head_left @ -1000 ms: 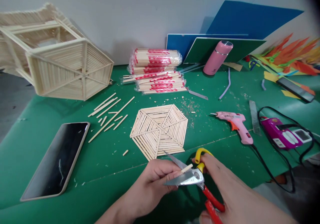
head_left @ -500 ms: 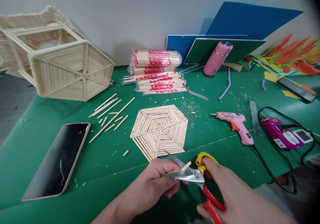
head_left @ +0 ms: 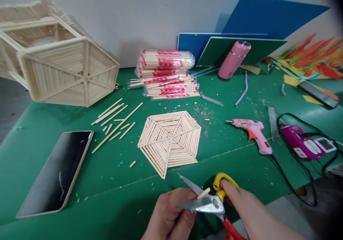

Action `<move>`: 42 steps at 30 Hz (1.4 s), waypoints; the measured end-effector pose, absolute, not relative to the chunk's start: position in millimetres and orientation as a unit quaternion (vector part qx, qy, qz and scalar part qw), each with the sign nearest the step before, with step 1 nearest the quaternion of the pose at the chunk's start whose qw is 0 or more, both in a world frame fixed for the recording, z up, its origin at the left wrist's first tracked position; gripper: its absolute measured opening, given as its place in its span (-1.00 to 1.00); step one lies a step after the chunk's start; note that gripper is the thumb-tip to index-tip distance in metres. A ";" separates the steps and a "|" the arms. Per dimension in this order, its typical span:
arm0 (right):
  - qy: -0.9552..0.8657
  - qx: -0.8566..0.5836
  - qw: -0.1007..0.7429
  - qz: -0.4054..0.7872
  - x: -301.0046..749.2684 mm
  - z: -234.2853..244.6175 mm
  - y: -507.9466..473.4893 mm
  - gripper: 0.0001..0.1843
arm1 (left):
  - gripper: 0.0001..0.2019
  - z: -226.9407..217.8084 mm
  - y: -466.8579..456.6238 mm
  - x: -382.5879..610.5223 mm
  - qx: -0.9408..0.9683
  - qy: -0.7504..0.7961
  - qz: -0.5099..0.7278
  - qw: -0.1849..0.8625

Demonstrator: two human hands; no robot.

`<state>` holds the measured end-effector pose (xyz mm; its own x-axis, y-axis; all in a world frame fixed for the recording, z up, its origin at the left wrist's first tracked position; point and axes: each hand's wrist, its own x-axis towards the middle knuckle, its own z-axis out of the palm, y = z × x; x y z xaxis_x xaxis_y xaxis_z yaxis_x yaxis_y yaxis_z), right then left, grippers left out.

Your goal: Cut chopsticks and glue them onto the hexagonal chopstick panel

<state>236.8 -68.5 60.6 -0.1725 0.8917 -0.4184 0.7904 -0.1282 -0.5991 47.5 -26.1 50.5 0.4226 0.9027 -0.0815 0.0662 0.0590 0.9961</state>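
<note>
My right hand (head_left: 238, 200) is closed on the yellow and red handles of a pair of scissors (head_left: 206, 201), whose blades stand apart and point left. Between the blades lies a short wooden stick (head_left: 204, 193). My left hand (head_left: 174, 211) pinches that stick; most of its length is hidden by the fingers. Just beyond both hands, a flat hexagonal panel of wooden sticks (head_left: 171, 140) rests on the green table (head_left: 112, 204). Loose cut sticks (head_left: 118, 127) are scattered to its left, with one small offcut (head_left: 133, 164) nearer to me.
A phone (head_left: 57, 172) lies at left, below a large stick-built structure (head_left: 69, 72). Wrapped stick bundles (head_left: 166, 72) and a pink bottle (head_left: 234, 60) stand by the wall. At right are a pink glue gun (head_left: 252, 131), a ruler (head_left: 273, 123) and a corded purple device (head_left: 302, 143).
Both hands, with the scissors and stick, have moved lower and slightly right in view, uncovering the panel's near corner. The camera view has shifted a little. The scissors stay open around the stick.
</note>
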 end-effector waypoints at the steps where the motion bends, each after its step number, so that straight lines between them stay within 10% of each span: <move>1: -0.657 -0.639 0.065 0.394 236.8 60.8 -67.8 -0.37 | -0.80 50.6 -25.6 47.7 0.588 0.410 0.347 0.605; 20: -0.675 -0.641 0.001 0.366 241.0 61.8 -63.0 -0.35 | -0.65 33.8 -23.2 43.8 0.268 0.365 0.231 0.861; 42: -0.622 -0.655 -0.025 0.428 235.2 73.5 -48.0 -0.57 | -0.75 35.5 -1.6 43.8 0.438 0.307 0.204 0.820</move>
